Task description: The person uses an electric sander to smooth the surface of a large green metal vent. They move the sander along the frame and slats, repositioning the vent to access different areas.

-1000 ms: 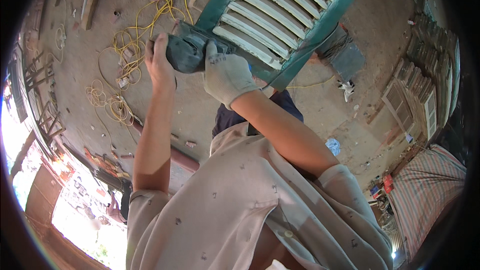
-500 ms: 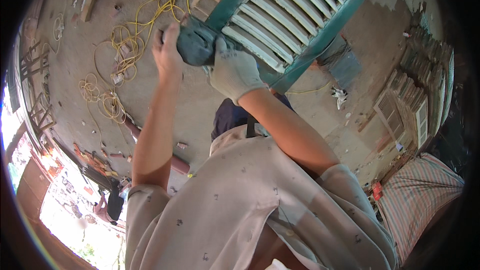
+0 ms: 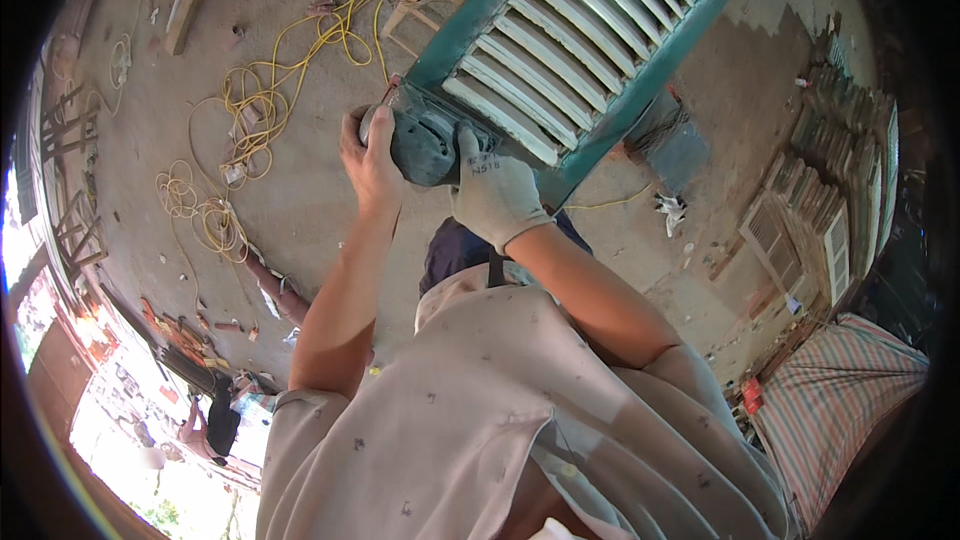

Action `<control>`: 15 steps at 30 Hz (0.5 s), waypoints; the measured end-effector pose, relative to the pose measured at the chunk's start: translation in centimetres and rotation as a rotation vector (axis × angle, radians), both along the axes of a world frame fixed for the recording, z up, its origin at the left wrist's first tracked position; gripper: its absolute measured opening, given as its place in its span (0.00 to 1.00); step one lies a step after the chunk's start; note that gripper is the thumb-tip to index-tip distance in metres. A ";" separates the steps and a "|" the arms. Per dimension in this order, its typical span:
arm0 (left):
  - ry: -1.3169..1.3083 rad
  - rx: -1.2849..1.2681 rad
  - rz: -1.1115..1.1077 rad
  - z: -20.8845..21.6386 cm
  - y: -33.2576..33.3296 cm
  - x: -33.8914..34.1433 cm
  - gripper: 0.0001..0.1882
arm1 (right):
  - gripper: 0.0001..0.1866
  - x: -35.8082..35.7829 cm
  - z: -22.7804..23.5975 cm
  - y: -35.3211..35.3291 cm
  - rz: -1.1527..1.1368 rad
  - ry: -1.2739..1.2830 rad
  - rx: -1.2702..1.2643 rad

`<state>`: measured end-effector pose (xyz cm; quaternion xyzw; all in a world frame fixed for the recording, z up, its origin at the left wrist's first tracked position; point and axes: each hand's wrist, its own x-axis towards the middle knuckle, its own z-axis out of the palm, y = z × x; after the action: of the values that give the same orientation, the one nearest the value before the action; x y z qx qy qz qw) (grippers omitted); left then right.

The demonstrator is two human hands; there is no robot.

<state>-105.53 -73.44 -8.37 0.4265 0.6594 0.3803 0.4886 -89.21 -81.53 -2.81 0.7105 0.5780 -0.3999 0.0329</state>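
Both hands grip a dark grey handheld power tool (image 3: 424, 148), rounded and bulky, whose exact kind I cannot make out. My left hand (image 3: 372, 158), bare, wraps its far left side with the thumb on top. My right hand (image 3: 498, 194), in a pale knit glove, closes round its right side; some of the fingers are hidden. The tool sits at the near left end of a green louvred shutter (image 3: 598, 143) with whitish slats, which slants up to the right. Its underside and the contact with the frame are hidden.
A yellow cord (image 3: 255, 120) lies in loops on the dusty floor to the left. Behind the shutter is a wooden frame (image 3: 420, 0). More shutters (image 3: 800, 210) are stacked at right, near a striped cloth (image 3: 840, 410). A person (image 3: 208, 430) is in the background at lower left.
Both hands and the power tool have moved to the right and nearer to me, along the shutter's near end. The grip looks the same.
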 end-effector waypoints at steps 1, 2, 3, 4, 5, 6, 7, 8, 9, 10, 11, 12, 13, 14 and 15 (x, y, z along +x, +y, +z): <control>0.007 0.018 -0.012 -0.1 -0.1 0.1 0.20 | 0.39 0.0 -0.2 0.8 -0.016 0.005 0.046; -0.023 -0.023 0.003 0.7 0.2 0.4 0.20 | 0.39 -0.5 -0.7 1.1 -0.038 0.017 0.068; -0.054 -0.062 0.022 2.0 1.9 0.9 0.20 | 0.38 -1.0 -1.4 1.6 -0.057 0.026 0.094; -0.086 -0.087 0.052 2.3 3.5 1.1 0.21 | 0.37 -1.2 -1.0 3.1 -0.037 0.023 0.084; -0.091 -0.079 0.026 1.6 4.5 0.7 0.21 | 0.36 -1.5 -1.0 3.9 -0.033 0.016 0.072; -0.098 -0.064 0.004 1.1 5.9 0.1 0.21 | 0.36 -1.8 -1.0 4.8 -0.024 0.008 0.067; -0.104 -0.049 -0.019 0.7 6.4 -0.3 0.21 | 0.36 -1.8 -0.8 5.2 -0.016 0.000 0.063; -0.124 -0.053 -0.009 1.0 6.0 0.0 0.22 | 0.35 -1.6 -0.2 5.3 -0.017 0.020 0.013; -0.143 -0.057 0.002 1.2 5.3 0.4 0.23 | 0.36 -1.3 -0.4 4.6 -0.047 0.037 0.023; -0.164 -0.060 0.013 1.4 4.5 1.0 0.24 | 0.36 -0.7 -0.7 3.6 -0.075 0.053 0.034; -0.189 -0.065 0.023 1.2 3.2 1.6 0.24 | 0.36 0.0 -0.9 2.3 -0.098 0.070 0.044; -0.214 -0.069 0.044 0.5 1.4 2.3 0.24 | 0.38 0.7 -0.7 1.0 -0.097 0.047 0.010; -0.240 -0.072 0.067 -0.2 -0.6 3.0 0.24 | 0.39 1.6 -0.2 -0.5 -0.095 0.023 -0.023; -0.216 -0.045 0.014 -0.7 -2.6 3.7 0.24 | 0.41 2.7 0.3 -2.0 -0.088 -0.001 -0.051; -0.189 -0.018 -0.037 -0.9 -4.8 4.5 0.24 | 0.42 3.8 0.3 -4.2 -0.073 -0.015 -0.006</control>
<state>-101.01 -78.26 -9.29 0.3965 0.6055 0.4038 0.5596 -85.39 -85.69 -2.56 0.7341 0.5503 -0.3970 0.0247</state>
